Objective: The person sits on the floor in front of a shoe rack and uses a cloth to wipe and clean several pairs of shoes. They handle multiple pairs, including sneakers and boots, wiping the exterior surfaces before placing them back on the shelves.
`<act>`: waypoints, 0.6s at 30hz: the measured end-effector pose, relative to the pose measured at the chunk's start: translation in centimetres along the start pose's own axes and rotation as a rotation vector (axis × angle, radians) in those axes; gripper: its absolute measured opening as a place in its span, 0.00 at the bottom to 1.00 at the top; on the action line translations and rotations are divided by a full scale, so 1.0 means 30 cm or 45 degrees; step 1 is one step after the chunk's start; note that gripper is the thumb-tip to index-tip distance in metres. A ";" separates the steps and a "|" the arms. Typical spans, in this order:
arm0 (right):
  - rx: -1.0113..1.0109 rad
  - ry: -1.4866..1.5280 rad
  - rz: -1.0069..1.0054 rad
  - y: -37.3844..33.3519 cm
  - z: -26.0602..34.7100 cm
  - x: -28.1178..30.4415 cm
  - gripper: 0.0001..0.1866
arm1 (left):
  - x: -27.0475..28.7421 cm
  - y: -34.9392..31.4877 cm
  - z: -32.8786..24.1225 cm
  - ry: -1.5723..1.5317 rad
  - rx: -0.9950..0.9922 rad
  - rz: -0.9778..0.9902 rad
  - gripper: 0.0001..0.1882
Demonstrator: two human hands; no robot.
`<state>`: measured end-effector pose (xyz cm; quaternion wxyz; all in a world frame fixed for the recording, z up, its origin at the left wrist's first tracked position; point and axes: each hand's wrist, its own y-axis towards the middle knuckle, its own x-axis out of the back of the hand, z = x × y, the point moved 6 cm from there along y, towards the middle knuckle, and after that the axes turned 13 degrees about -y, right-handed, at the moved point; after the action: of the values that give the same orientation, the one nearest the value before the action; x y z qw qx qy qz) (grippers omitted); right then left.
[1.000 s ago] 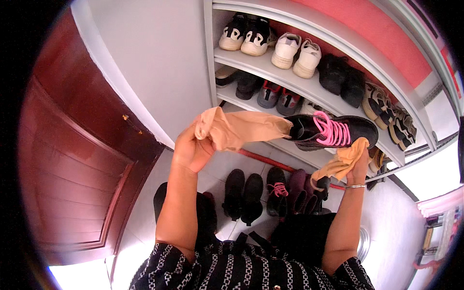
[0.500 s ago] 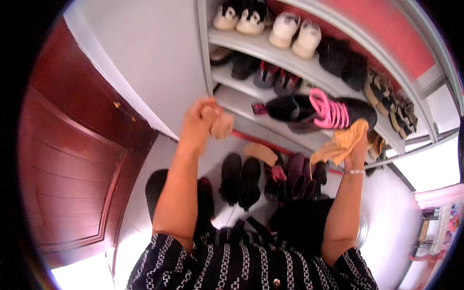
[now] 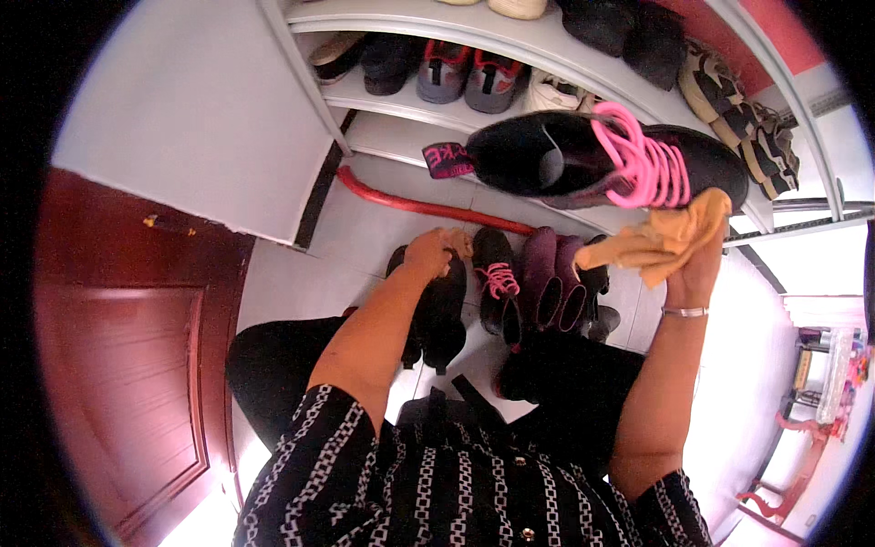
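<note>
home: shoe rack [image 3: 387, 137], door [image 3: 137, 365]

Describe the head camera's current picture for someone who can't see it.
The person's right hand, with an orange cloth, holds up a black boot with pink laces. The left hand grips bunched beige material near black shoes on the floor; shoe shelves stand beyond.

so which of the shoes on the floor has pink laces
The single black boot between the black pair by the left hand and the purple boots: pink laces cross its front, while none show on those neighbours.
</note>
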<state>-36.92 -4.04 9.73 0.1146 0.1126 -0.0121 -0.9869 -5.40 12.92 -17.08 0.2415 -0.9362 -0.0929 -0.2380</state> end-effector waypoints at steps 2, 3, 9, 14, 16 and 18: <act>-0.006 0.006 -0.123 -0.014 -0.016 0.113 0.21 | -0.079 0.052 -0.007 -0.199 0.159 0.087 0.17; 0.005 0.057 -0.120 -0.019 -0.018 0.166 0.22 | -0.113 0.077 -0.021 -0.298 0.238 0.126 0.17; -0.322 0.025 -0.296 -0.018 -0.135 0.189 0.24 | -0.411 0.388 0.286 0.215 -0.187 -0.105 0.16; -0.337 0.135 -0.175 0.008 -0.164 0.078 0.24 | -0.434 0.418 0.361 0.174 0.113 0.031 0.14; -0.303 0.108 -0.087 0.009 -0.155 0.055 0.25 | -0.425 0.423 0.325 0.000 -0.019 0.008 0.13; -0.245 0.052 -0.069 0.004 -0.130 0.033 0.25 | -0.358 0.390 0.302 -0.137 -0.146 -0.033 0.13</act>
<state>-36.96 -4.39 5.72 0.0983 0.1215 0.0882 -0.9838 -7.74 6.64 -34.09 0.1789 -0.9586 -0.1041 -0.1956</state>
